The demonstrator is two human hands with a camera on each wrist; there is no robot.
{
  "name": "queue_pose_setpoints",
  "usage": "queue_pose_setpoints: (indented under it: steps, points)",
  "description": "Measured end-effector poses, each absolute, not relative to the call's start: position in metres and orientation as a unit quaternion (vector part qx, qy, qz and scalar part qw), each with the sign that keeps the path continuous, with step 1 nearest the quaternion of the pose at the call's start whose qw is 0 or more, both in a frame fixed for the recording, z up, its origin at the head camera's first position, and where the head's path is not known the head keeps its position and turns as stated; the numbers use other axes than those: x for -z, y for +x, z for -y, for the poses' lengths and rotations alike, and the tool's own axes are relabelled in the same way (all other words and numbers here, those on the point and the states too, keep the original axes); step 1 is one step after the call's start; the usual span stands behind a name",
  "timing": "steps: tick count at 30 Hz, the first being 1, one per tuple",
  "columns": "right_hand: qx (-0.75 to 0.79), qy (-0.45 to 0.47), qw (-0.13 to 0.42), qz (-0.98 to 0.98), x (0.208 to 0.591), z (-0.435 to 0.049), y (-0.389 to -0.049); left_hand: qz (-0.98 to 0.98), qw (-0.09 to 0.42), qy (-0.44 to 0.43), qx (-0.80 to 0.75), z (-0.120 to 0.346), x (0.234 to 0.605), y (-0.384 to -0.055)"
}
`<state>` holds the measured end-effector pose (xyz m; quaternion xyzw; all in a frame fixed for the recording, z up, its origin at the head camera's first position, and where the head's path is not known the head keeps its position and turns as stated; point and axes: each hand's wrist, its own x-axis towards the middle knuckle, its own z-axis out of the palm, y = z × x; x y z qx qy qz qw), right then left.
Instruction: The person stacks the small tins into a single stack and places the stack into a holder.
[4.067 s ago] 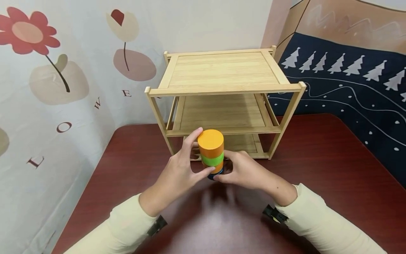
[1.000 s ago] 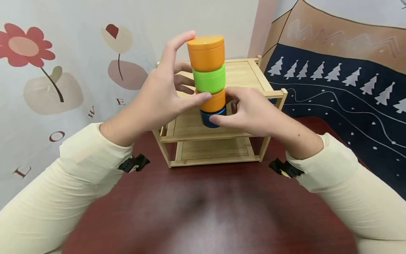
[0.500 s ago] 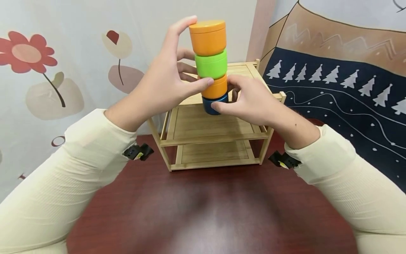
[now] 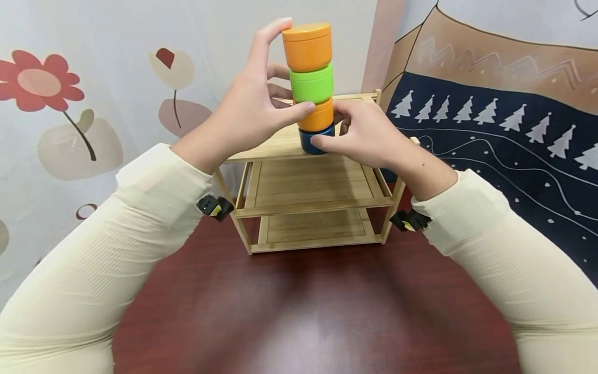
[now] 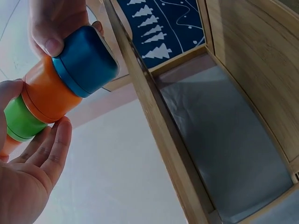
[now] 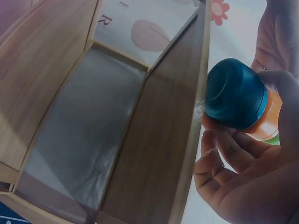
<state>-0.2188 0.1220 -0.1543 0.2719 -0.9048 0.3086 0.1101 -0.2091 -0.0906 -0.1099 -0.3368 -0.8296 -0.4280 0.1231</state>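
Note:
A column of round lidded jars is held upright between both hands: a large orange jar (image 4: 307,49) on top, then a green jar (image 4: 312,85), a smaller orange jar (image 4: 320,117) and a dark blue jar (image 4: 309,144). My left hand (image 4: 247,106) grips the column from the left, its index finger at the top rim and its thumb on the smaller orange jar. Low on the right, my right hand (image 4: 369,135) pinches the blue jar, thumb in front. In the right wrist view the blue jar's rounded base (image 6: 229,88) appears close beside the wooden rack's rail (image 6: 198,116).
A three-tier wooden rack (image 4: 313,210) stands on the dark red table (image 4: 280,311); its top shelf (image 4: 268,148) lies behind the jars. Patterned cloths hang behind: flowers (image 4: 39,80) at left, white trees (image 4: 464,109) at right.
Both hands have raised the jar column from low before the rack to the height of its top shelf. In the last half second it has risen slightly further, both grips unchanged.

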Motion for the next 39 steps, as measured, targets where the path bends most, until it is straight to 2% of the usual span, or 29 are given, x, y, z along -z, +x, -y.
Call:
queue_pose_setpoints:
  steps: [21, 29, 39]
  points:
    - [-0.297, 0.257, 0.103, 0.914, 0.154, -0.118, -0.240, 0.858, 0.132, -0.314, 0.384, 0.090, 0.114, -0.229]
    - [-0.329, 0.268, 0.074, 0.902, 0.155, -0.116, -0.243, 0.863, 0.136, -0.316, 0.371, 0.090, 0.113, -0.231]
    - [-0.327, 0.261, 0.074, 0.905, 0.157, -0.116, -0.236, 0.871, 0.154, -0.312, 0.348, 0.093, 0.115, -0.226]
